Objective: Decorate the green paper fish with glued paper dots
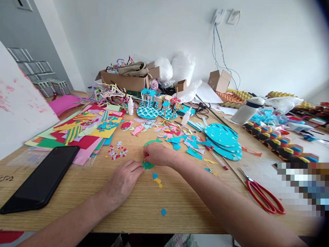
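Observation:
A green paper cutout (148, 166) with a curved tail lies flat on the wooden table between my hands, partly covered by them. My left hand (126, 176) rests with its fingers together, their tips at the cutout's left edge. Over the middle of the cutout is my right hand (158, 154), its fingers pinched down on the paper; anything between those fingertips is hidden. Just below lie a blue paper piece (155, 176) and yellow pieces (158, 180). A blue paper dot (163, 212) is nearer the table's front edge.
Left stand a black phone (42, 178) and stacked colored paper (84, 127). Small triangular scraps (117, 151) lie near my left hand. Red-handled scissors (264, 197), a red pen (217, 157) and blue paper ovals (222, 137) are at right. Glue bottles (131, 106) and scraps sit behind.

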`<state>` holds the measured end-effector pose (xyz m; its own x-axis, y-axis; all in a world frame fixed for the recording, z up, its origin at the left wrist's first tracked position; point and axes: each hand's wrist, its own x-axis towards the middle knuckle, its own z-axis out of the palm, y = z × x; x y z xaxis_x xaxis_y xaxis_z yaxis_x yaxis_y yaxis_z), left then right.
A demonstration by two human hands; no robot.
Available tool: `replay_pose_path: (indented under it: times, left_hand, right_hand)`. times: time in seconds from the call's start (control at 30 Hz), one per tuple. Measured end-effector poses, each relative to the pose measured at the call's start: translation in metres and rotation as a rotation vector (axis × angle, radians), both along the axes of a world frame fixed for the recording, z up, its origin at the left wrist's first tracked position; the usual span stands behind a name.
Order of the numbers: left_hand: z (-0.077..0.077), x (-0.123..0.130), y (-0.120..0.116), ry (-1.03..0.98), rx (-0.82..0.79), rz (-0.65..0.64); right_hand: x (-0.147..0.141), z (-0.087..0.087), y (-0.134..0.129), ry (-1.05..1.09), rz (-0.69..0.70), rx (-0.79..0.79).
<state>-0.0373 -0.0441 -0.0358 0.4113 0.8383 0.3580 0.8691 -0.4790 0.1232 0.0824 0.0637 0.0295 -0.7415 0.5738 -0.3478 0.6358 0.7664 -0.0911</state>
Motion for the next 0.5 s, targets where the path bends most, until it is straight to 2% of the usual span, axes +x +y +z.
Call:
replay_pose_path:
  times: [0.5]
  left_hand:
    - [-0.0005,0.0003,-0.0003,-0.023,-0.007,-0.004]
  right_hand:
    - [-0.0002,-0.0031,-0.0006,0.011,-0.009,0.025]
